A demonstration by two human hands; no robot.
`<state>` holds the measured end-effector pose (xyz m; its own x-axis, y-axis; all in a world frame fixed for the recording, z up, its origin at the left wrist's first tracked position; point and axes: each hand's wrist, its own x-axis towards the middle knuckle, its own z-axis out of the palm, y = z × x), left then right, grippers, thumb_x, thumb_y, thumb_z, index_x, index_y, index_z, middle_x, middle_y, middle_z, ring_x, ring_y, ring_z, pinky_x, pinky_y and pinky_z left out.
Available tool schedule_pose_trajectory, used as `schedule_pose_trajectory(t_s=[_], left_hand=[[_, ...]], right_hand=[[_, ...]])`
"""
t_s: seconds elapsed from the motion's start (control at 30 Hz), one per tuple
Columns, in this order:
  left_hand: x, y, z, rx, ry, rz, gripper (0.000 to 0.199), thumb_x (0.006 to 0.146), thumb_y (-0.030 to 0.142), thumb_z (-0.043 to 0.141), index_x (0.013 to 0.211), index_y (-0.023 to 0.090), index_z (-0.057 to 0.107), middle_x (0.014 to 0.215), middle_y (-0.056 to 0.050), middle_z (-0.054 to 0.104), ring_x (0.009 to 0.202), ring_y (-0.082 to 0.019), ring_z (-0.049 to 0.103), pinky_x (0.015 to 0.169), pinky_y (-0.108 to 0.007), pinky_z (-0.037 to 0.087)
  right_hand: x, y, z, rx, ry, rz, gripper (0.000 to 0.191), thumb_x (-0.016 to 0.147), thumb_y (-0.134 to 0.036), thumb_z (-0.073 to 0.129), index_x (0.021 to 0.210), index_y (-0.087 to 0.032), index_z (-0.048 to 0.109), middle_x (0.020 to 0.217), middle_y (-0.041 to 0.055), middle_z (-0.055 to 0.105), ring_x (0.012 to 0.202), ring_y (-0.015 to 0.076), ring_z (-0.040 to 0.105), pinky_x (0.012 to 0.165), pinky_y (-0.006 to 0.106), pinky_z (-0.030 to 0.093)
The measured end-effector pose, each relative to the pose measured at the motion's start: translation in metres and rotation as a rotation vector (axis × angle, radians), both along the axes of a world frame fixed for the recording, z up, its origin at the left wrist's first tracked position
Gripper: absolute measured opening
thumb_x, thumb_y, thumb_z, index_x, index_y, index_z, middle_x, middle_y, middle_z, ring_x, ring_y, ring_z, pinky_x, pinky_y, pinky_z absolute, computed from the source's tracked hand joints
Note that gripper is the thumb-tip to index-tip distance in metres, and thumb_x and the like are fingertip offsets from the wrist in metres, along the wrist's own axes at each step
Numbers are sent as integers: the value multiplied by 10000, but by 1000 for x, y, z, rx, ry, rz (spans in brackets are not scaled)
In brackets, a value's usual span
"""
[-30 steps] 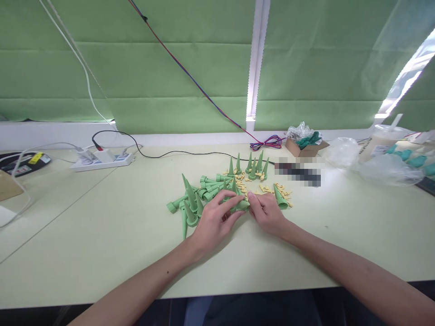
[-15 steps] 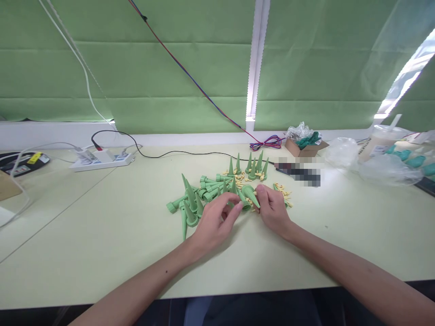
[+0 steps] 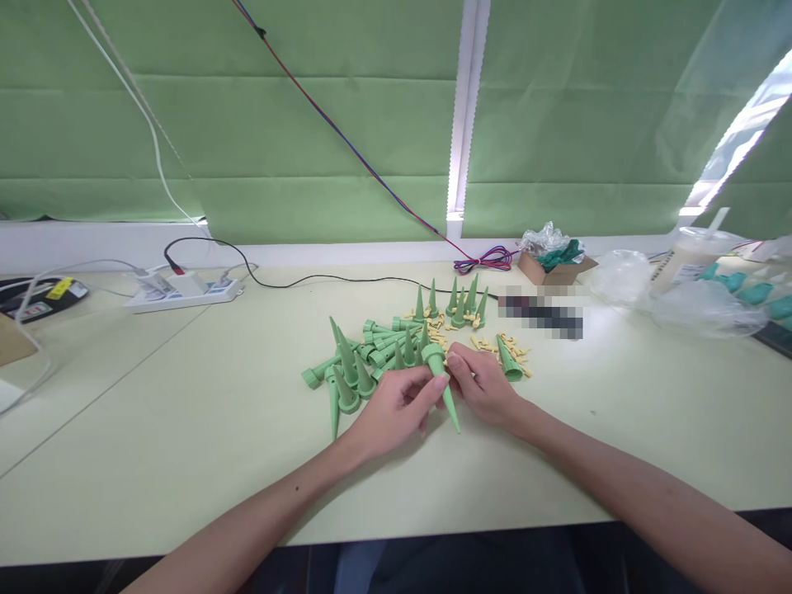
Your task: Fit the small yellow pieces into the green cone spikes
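Observation:
Between my hands a green spike (image 3: 444, 388) hangs with its capped end up and its tip pointing down toward me. My left hand (image 3: 399, 408) pinches it from the left with thumb and fingers. My right hand (image 3: 481, 381) is closed at the spike's upper right side; whatever small piece its fingertips grip is hidden. Left of and behind my hands lies a pile of green spikes (image 3: 347, 363), some upright, some on their sides. Small yellow pieces (image 3: 436, 333) are scattered behind my hands. One green cone (image 3: 509, 360) lies among more yellow pieces at the right.
At the back right stand a cardboard box (image 3: 555, 275) with teal items, plastic bags (image 3: 622, 277) and a cup (image 3: 684, 260) with a straw. A power strip (image 3: 186, 294) lies at the back left, its black cable (image 3: 346, 279) crossing the table (image 3: 216, 437).
My left hand has closed on the green spike, which now points more steeply downward. My right hand has moved slightly left, uncovering the cone and yellow pieces at the right.

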<state>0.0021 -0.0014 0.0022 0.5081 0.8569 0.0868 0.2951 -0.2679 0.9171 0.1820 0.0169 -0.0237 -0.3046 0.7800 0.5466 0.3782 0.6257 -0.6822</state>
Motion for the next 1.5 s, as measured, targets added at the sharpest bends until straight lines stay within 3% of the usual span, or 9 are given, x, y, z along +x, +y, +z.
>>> schedule_pose_trajectory(t_s=[0.47,0.67,0.8,0.93,1.3,1.5], left_hand=[[1,-2,3,-1,13,6,345,937,458,512,737,180,473,516,55,482,447,-86,457,457,-204,360],[-1,1,-2,250,164,36,353,932,446,527,714,173,478,571,24,515,522,-110,482,488,-218,344],[-4,4,-9,468,191,52,365,945,388,525,668,174,424,606,21,494,556,-106,443,531,-225,345],[-5,6,-13,623,190,14,298,966,294,502,700,162,485,664,9,481,612,-115,442,565,-232,351],[-9,10,-16,742,198,-80,158,984,152,440,994,169,596,967,-57,587,811,-133,547,714,-240,443],[-9,11,-17,754,233,-33,184,986,149,427,1006,177,607,953,-46,587,760,-117,548,665,-229,431]], right_hand=[[4,2,-7,-84,28,82,405,1022,-499,289,730,-231,374,527,-47,464,459,121,405,501,261,318],[4,0,-7,-146,102,134,535,1027,-512,240,628,-210,429,511,-19,492,467,116,452,509,262,364],[3,-2,-4,-232,154,152,582,1025,-517,250,552,-210,396,455,-23,468,427,107,427,486,257,358],[1,-3,0,-298,154,157,610,1027,-492,269,492,-212,355,404,-28,434,405,102,414,494,253,365],[1,-6,11,-204,43,132,634,1032,-373,268,425,-216,357,375,-18,434,389,102,418,579,269,416],[-1,-5,11,-138,46,102,651,1035,-422,264,428,-209,366,373,-27,429,376,87,399,546,257,393]])
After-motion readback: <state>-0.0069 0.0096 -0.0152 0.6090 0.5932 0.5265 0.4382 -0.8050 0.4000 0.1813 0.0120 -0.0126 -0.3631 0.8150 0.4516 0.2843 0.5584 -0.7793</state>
